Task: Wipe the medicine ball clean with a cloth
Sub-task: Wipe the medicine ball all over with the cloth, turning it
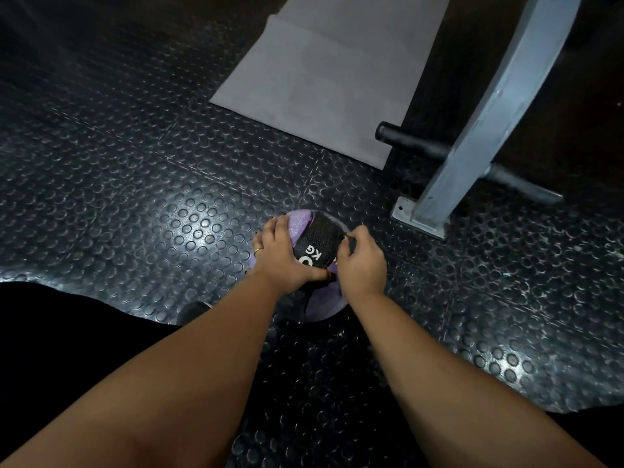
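A purple and black medicine ball (312, 243) with white "KG" lettering sits on the studded rubber floor in the middle of the view. My left hand (282, 255) lies over the ball's left side, fingers curved round it, a ring on one finger. My right hand (361, 265) is at the ball's right side with its fingers curled, pinching a small dark cloth (349, 237) against the black panel. Most of the cloth is hidden under the fingers and hard to tell from the ball's black surface.
A grey mat (314, 86) lies on the floor beyond the ball. To the right stands a grey metal machine leg (472, 146) on a bolted foot plate (417, 219), with a black bar (412, 141) sticking out toward the mat. Black studded floor (135, 163) spreads left.
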`<move>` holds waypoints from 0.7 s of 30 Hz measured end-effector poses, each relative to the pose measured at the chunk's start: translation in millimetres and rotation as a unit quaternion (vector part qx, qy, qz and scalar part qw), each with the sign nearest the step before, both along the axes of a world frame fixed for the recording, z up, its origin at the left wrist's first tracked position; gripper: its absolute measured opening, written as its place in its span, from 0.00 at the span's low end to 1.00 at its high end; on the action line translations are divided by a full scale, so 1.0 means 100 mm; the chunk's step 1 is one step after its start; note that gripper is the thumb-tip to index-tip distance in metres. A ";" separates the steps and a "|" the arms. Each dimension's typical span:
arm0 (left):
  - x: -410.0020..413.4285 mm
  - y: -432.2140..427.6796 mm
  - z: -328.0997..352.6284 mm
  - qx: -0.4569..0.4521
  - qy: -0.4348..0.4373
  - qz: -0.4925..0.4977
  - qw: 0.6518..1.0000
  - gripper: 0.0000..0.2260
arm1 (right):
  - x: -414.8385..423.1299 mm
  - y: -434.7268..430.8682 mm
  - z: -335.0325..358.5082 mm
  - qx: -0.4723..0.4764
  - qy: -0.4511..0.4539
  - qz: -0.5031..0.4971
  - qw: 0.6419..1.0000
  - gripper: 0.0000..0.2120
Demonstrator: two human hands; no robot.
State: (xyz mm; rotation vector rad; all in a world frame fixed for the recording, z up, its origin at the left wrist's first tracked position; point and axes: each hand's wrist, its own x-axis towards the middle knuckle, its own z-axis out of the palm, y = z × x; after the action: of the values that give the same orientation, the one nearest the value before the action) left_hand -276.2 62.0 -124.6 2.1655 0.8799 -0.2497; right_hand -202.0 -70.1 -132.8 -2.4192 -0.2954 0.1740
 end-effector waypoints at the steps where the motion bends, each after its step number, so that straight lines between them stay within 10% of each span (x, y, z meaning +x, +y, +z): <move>1: -0.01 0.00 0.00 -0.002 0.002 0.000 1.000 0.64 | 0.09 0.00 -0.02 -0.019 0.022 -0.013 0.999 0.05; 21: -0.02 -0.15 0.04 0.007 0.018 0.007 1.000 0.64 | 0.29 0.03 0.01 -0.047 0.095 -0.043 0.993 0.05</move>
State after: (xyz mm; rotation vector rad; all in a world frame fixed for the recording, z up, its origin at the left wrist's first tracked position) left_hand -278.6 47.4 -120.3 2.1729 0.9176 -0.2771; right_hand -173.3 -67.1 -131.7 -2.4798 -0.0995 0.3840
